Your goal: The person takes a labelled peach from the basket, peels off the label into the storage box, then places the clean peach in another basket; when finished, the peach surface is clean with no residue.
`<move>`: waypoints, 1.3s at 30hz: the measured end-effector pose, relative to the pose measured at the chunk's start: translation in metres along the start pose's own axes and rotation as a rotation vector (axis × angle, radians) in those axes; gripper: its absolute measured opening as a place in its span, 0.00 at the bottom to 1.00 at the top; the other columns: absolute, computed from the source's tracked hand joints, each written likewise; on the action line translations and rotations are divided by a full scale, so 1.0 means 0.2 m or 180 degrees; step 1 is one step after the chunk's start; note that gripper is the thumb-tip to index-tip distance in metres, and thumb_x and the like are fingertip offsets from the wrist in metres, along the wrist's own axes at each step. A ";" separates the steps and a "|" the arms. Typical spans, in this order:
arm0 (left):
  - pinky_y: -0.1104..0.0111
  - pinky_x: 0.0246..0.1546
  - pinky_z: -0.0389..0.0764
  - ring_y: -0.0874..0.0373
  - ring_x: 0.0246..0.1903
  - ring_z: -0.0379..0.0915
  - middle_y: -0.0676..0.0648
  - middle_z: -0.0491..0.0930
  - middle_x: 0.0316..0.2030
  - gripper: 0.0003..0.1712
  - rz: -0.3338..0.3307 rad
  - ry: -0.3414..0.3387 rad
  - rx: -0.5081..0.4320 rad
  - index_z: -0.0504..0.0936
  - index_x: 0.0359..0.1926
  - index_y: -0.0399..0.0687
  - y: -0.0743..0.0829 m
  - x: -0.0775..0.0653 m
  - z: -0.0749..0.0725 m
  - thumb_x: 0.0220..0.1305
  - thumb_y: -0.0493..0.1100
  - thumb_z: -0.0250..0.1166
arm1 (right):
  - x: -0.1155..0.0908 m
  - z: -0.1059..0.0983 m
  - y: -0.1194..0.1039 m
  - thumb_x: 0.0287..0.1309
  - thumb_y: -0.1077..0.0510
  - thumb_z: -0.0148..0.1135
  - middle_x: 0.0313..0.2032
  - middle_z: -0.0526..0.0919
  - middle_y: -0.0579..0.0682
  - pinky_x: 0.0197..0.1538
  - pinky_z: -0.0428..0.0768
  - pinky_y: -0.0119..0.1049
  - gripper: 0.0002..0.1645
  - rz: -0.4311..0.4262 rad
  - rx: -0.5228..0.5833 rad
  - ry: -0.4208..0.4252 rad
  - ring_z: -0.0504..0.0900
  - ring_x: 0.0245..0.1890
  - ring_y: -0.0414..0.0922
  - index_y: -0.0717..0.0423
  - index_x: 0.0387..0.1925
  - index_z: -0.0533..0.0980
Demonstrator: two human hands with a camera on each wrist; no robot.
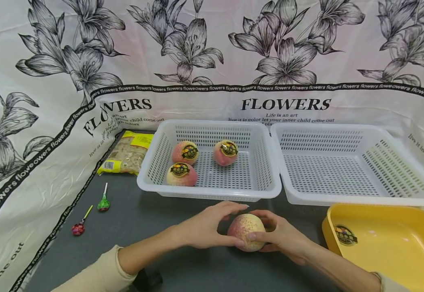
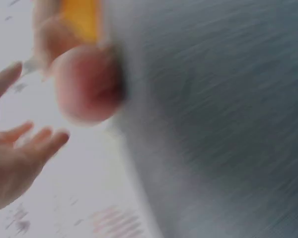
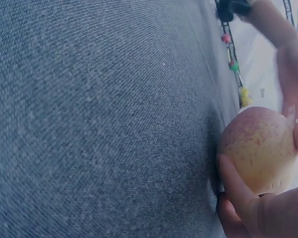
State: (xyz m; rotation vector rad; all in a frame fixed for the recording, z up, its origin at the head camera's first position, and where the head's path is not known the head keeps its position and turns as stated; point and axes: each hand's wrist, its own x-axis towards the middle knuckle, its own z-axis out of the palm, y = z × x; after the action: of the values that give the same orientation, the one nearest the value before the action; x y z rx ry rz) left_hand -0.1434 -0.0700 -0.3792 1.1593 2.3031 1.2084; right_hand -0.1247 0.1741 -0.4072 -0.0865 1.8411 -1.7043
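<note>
I'm gripping a peach (image 1: 246, 224) in my right hand (image 1: 283, 236), low at the table (image 1: 190, 267), near the left basket (image 1: 230, 192).
My left hand (image 1: 210, 227) is hovering wide beside it; I'm apparently handling the peach, so the next move is probably calling for a gentle, steady grip.

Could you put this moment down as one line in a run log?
right hand: grips peach | left hand: beside peach | left basket: three peaches | table: two lollipops
</note>
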 end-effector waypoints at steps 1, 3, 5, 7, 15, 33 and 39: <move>0.66 0.57 0.68 0.57 0.61 0.63 0.48 0.66 0.63 0.39 0.0072 -0.0005 -0.0091 0.64 0.68 0.45 0.03 -0.01 -0.05 0.59 0.46 0.69 | 0.00 0.00 0.00 0.59 0.56 0.66 0.59 0.64 0.65 0.46 0.78 0.50 0.42 0.0002 0.0009 0.0003 0.73 0.49 0.53 0.64 0.67 0.55; 0.65 0.57 0.68 0.56 0.62 0.62 0.48 0.66 0.63 0.35 0.0220 0.0114 -0.0224 0.65 0.67 0.45 0.06 -0.04 -0.15 0.61 0.43 0.67 | 0.00 0.00 0.00 0.59 0.56 0.66 0.59 0.64 0.65 0.46 0.78 0.50 0.42 -0.0007 0.0014 0.0004 0.73 0.49 0.53 0.64 0.67 0.56; 0.63 0.57 0.68 0.56 0.61 0.63 0.47 0.67 0.63 0.32 0.0343 0.0447 -0.0275 0.67 0.66 0.42 0.09 -0.09 -0.25 0.62 0.39 0.66 | 0.00 0.00 0.00 0.59 0.56 0.66 0.58 0.64 0.65 0.45 0.78 0.50 0.41 -0.0015 0.0017 0.0004 0.73 0.49 0.53 0.64 0.67 0.56; 0.63 0.57 0.68 0.55 0.60 0.65 0.46 0.69 0.61 0.29 0.0322 0.0919 -0.0251 0.69 0.64 0.41 0.09 -0.13 -0.35 0.63 0.36 0.65 | 0.00 0.00 0.00 0.59 0.57 0.66 0.58 0.65 0.64 0.45 0.78 0.50 0.41 -0.0023 0.0006 0.0005 0.73 0.48 0.52 0.64 0.67 0.56; 0.53 0.62 0.60 0.51 0.65 0.55 0.42 0.63 0.64 0.24 -0.0586 0.2609 -0.0154 0.71 0.62 0.38 -0.14 -0.30 -0.60 0.67 0.40 0.61 | -0.01 0.01 0.01 0.59 0.57 0.65 0.57 0.65 0.64 0.45 0.78 0.50 0.40 -0.0061 -0.0013 0.0017 0.73 0.48 0.52 0.64 0.67 0.56; 0.71 0.49 0.70 0.48 0.63 0.59 0.42 0.55 0.69 0.29 -0.1415 0.2561 -0.1230 0.58 0.72 0.49 -0.37 -0.45 -0.45 0.74 0.47 0.50 | -0.01 0.00 0.01 0.58 0.57 0.66 0.56 0.67 0.63 0.45 0.79 0.49 0.40 -0.0143 -0.0039 0.0044 0.73 0.48 0.52 0.64 0.66 0.58; 0.72 0.48 0.73 0.48 0.63 0.59 0.43 0.53 0.70 0.28 -0.1342 0.2610 -0.1437 0.57 0.73 0.49 -0.38 -0.44 -0.43 0.75 0.45 0.48 | -0.02 0.00 0.01 0.57 0.57 0.67 0.55 0.68 0.62 0.44 0.79 0.49 0.39 -0.0174 -0.0025 0.0082 0.74 0.47 0.52 0.64 0.66 0.60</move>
State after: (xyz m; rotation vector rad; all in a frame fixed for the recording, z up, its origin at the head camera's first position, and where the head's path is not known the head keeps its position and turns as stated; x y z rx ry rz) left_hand -0.1766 -0.2103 -0.3970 -0.0216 2.3626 2.1145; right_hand -0.1206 0.1768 -0.4077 -0.1197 1.8802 -1.7432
